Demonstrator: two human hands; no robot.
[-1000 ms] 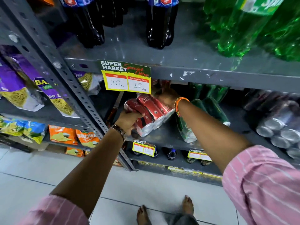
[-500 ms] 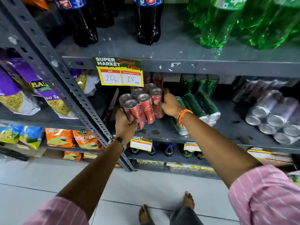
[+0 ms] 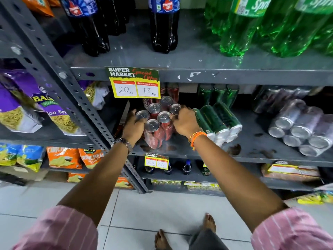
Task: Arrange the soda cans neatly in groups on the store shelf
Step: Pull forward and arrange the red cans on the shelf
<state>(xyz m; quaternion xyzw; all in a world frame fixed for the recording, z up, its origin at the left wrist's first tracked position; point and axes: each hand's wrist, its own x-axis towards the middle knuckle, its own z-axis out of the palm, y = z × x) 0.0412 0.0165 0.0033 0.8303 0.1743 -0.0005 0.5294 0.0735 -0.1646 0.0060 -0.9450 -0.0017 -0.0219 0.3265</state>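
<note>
A shrink-wrapped pack of red soda cans stands nearly upright on the grey middle shelf, silver tops facing me. My left hand grips its left side and my right hand grips its right side. More red cans stand behind it. A pack of green cans lies on its side just right of my right hand, with upright green cans behind. Wrapped silver cans lie at the right end.
A price tag hangs from the upper shelf edge above the red pack. Dark cola bottles and green bottles stand on the shelf above. Snack bags fill the left rack beyond a slanted post. My bare feet are on the tiled floor.
The red pack has gone from lying tilted to standing nearly upright on the shelf, with both hands staying on its sides.
</note>
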